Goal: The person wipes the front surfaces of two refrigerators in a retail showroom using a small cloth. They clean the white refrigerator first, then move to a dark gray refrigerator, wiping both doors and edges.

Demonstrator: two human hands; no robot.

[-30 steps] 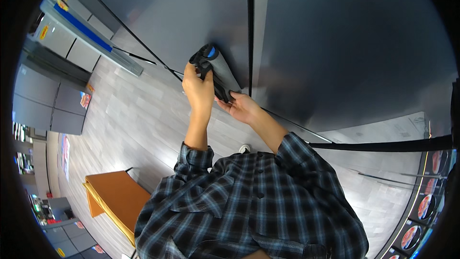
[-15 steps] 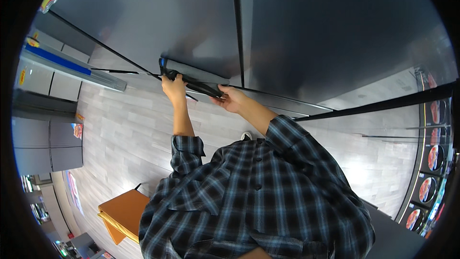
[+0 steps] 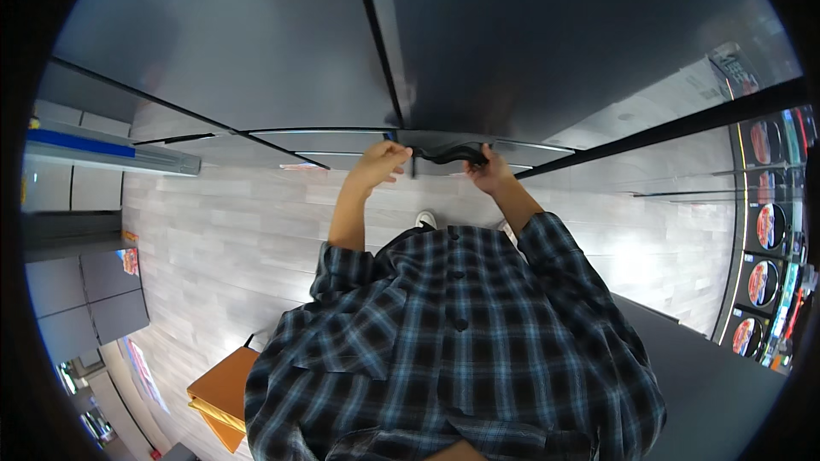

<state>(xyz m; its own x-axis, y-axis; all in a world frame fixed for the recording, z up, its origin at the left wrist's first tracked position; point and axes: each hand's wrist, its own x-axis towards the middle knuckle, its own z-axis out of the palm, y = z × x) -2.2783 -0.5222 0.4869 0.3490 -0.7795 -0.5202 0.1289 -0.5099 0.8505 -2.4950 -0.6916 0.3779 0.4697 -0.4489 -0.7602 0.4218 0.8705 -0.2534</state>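
A limp black strap-like piece [image 3: 453,154] stretches in a wavy curve between my two hands, in front of a tall dark glossy door panel [image 3: 256,34]. My left hand [image 3: 376,166] pinches at its left end, thumb and forefinger together, the other fingers loosely curled. A short dark end hangs down beside those fingertips. On the other side, my right hand [image 3: 489,174] grips the right end, thumb on top. What kind of thing the black piece is I cannot make out; its lower edge blurs into the dark panel behind.
A vertical seam parts the dark door from a second dark door [image 3: 555,34]. Pale wood-look floor [image 3: 282,222] lies below. An orange-brown box-like object [image 3: 226,382] stands at lower left. Grey cabinets [image 3: 85,290] line the left; round-doored appliances [image 3: 763,282] line the right.
Both hands have moved right along the dark panels with the black piece. It was bunched and tilted with a grey flap and blue bit showing; now it lies more level between my hands.
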